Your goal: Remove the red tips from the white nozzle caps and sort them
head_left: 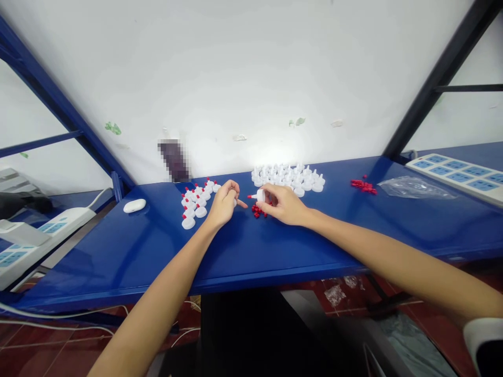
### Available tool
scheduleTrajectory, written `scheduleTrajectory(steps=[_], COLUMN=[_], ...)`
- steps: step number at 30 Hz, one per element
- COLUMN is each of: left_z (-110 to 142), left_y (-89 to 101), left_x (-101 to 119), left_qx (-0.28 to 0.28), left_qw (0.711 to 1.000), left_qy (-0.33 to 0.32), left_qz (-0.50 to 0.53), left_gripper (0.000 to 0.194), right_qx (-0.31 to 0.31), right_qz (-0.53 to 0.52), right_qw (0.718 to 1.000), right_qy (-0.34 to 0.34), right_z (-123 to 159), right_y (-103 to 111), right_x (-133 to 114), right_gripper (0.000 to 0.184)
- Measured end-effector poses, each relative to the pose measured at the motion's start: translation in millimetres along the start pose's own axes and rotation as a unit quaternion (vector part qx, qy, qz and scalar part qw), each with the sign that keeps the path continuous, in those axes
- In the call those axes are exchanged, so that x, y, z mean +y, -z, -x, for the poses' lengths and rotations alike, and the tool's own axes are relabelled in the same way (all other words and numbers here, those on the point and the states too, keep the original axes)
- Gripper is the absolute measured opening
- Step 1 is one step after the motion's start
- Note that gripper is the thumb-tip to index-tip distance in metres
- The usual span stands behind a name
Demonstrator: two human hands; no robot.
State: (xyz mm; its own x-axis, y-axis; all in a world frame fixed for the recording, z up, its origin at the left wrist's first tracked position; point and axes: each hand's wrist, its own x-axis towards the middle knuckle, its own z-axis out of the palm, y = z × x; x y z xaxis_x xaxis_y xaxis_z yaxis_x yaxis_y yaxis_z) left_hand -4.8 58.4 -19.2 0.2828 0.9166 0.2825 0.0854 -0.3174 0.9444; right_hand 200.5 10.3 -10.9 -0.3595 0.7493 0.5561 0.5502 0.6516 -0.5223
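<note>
My right hand [285,204] pinches a white nozzle cap [260,196] by its wide base. The cap lies sideways in the fingers, its spout pointing left with a small red tip cap [250,197] on the end. Facing it, my left hand [226,205] has curled fingers and one finger stretched toward the spout; a pale bit shows at its fingertips, too small to name. Below the right fingers is a small pile of red tip caps [259,212]. Left of my left hand stand several white nozzle caps with red tips [196,198]. Behind my right hand stand many plain white nozzle caps [288,177].
On the blue table [251,256], a second red pile [363,186] and a clear plastic bag [416,187] lie to the right. A white oval case [134,205] rests at left. Power strips [463,175] flank the table, and a dark, pixelated phone-like shape [175,159] leans on the wall.
</note>
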Motion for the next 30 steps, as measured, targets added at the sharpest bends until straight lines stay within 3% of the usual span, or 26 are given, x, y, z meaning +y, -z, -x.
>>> scheduleTrajectory(steps=[4,10,16,25,30], left_z=[2.2,6.5,7.3,6.2,12.8], left_y=[-4.5,-4.8,-1.3,2.2,1.6], left_x=[-0.5,3.5,6.3,8.6,14.3], left_qx=[-0.019,-0.109,-0.079,-0.042,-0.092], left_qw=[1.000,0.986,0.976,0.967,0.913], left_qy=[-0.017,-0.063,-0.111,-0.136,-0.178], left_qz=[-0.015,-0.113,-0.168,-0.211,-0.355], left_gripper=[0.011,0.015,0.019,0.019,0.046], right_qx=[-0.006,-0.002,0.007,0.006,-0.008], right_qz=[0.010,0.010,0.009,0.037,0.049], right_qw=[1.000,1.000,1.000,0.999,0.999], right_qy=[0.007,0.007,0.002,-0.005,-0.020], right_z=[0.0,-0.3,0.3,1.6,1.7], right_y=[0.7,0.5,-1.6,0.1,1.3], right_x=[1.5,1.8,-0.7,-0.6,-3.7], right_gripper=[0.021,0.020,0.031,0.031,0.027])
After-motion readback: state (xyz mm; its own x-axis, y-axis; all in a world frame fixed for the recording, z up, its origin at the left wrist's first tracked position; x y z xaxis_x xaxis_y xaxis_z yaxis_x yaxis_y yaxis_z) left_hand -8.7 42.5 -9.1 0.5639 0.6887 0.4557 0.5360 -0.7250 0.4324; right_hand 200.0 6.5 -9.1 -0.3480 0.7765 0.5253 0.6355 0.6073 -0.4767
